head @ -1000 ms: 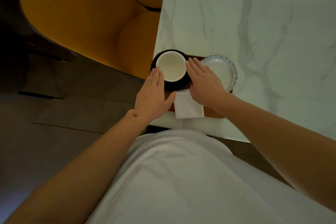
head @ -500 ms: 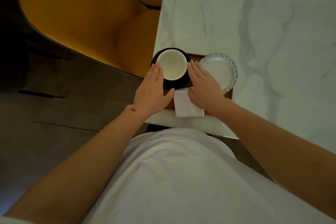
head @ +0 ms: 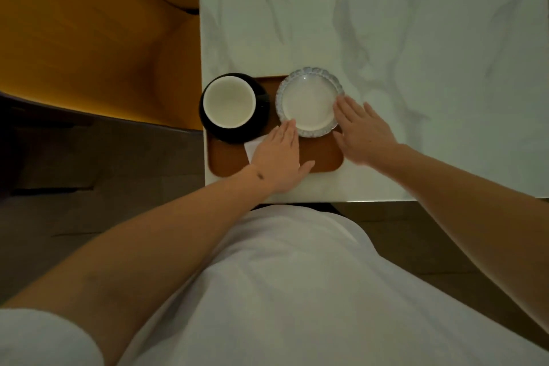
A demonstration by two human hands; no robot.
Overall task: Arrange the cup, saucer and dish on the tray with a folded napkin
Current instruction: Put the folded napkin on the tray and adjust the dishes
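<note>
A brown tray point(head: 322, 159) lies at the table's near left corner. On its left stands a white cup point(head: 229, 104) on a black saucer point(head: 261, 116). A white dish with a scalloped rim point(head: 307, 102) sits on the tray's right far part. A white folded napkin point(head: 252, 146) lies on the tray and is mostly hidden under my left hand point(head: 279, 159), whose straight fingers reach the dish's near left rim. My right hand point(head: 361, 131) lies flat with its fingers touching the dish's right rim.
The white marble table point(head: 386, 24) stretches away to the right and far side. A yellow upholstered seat point(head: 98, 33) stands left of the table. Dark floor shows below it. The table's near edge is close to my body.
Both hands have left the cup and saucer and moved right to either side of the dish. The napkin, seen between the hands before, is now mostly covered by my left hand.
</note>
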